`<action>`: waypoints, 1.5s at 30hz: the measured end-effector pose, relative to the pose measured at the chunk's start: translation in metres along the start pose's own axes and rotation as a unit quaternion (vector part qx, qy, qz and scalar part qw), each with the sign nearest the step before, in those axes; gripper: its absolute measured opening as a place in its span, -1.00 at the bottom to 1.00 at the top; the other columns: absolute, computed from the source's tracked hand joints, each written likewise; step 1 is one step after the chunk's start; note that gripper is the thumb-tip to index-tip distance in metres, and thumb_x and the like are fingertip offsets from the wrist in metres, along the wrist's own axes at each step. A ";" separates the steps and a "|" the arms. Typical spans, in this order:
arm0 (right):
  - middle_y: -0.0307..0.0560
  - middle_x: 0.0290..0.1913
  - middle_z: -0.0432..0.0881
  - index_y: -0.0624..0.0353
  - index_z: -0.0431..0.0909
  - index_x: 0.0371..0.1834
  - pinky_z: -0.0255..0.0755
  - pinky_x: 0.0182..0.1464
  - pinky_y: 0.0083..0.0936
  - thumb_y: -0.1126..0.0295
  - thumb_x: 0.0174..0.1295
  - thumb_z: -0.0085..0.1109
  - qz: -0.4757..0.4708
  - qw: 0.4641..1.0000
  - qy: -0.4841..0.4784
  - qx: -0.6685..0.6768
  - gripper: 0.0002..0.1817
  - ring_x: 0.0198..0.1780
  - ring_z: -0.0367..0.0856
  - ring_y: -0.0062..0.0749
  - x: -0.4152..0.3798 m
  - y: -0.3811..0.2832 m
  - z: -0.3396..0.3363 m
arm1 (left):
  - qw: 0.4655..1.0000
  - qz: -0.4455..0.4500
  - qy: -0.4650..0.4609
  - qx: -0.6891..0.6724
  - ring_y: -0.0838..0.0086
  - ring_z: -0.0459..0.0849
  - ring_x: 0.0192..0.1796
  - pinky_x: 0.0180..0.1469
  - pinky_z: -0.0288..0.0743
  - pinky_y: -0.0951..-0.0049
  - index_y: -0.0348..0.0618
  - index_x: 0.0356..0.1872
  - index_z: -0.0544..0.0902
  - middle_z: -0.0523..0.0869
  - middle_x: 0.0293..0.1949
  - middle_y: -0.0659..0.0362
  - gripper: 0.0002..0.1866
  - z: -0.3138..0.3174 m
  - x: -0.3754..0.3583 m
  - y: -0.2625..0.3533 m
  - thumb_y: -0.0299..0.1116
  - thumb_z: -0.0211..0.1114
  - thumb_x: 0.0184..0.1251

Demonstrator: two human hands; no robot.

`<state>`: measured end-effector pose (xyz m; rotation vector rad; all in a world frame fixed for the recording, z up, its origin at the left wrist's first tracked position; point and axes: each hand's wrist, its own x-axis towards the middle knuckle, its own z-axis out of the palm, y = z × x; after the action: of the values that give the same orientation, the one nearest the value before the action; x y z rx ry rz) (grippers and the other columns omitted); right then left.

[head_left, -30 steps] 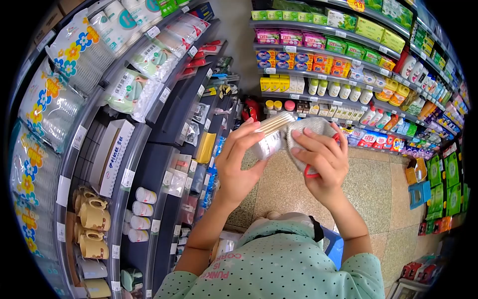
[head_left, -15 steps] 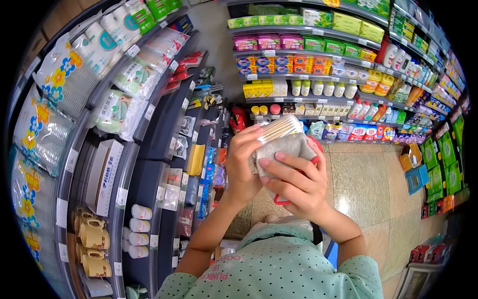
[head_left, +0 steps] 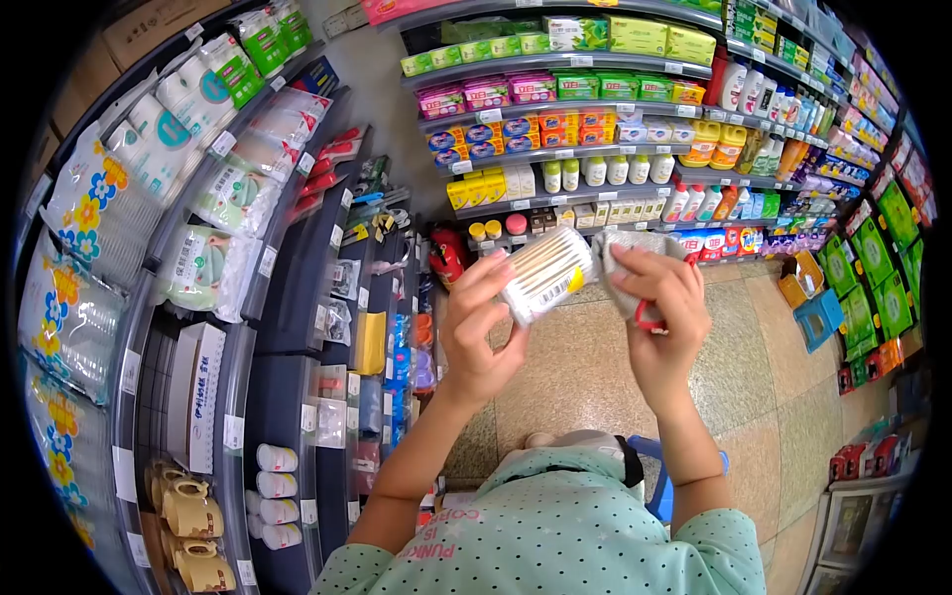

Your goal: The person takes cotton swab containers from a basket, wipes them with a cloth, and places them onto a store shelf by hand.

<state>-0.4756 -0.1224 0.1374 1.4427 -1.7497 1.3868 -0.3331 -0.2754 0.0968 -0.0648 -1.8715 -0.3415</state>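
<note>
My left hand (head_left: 480, 337) pinches a clear plastic pack of cotton swabs (head_left: 547, 270) by its left side. The pack is tilted, with the pale sticks and a white-and-yellow barcode label facing me. To its right, my right hand (head_left: 666, 315) is closed on a grey cloth (head_left: 619, 294) with a red edge. The cloth is bunched, and the fingers cover part of it. Both things are held in the air in front of my body, the pack's right end close to the cloth.
Shelves on the left hold mugs (head_left: 194, 508), white cups (head_left: 278, 484) and packs of paper rolls (head_left: 164, 129). Facing me, another shelf carries soap boxes (head_left: 577, 87) and bottles (head_left: 595, 172). A blue stool (head_left: 818, 319) stands on the tiled floor at the right.
My hands have moved apart. The cloth has come away from the front of the swab pack, now uncovering its label. My view has shifted slightly.
</note>
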 end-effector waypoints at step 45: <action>0.16 0.10 0.75 0.30 0.59 -0.23 0.37 0.39 -0.21 0.80 0.04 0.22 0.168 0.955 0.060 0.235 -0.75 0.23 0.67 -0.08 -0.044 0.021 0.019 | 0.820 -0.458 -0.101 -0.327 0.46 0.65 0.10 0.12 0.65 0.48 -0.36 0.39 0.51 0.51 0.08 0.20 -0.29 -0.024 0.040 0.014 -0.57 0.52 0.13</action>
<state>-0.4761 -0.1217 0.0854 1.2783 -1.7154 2.1400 -0.3211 -0.2731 0.1443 0.3676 -1.7884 -1.6962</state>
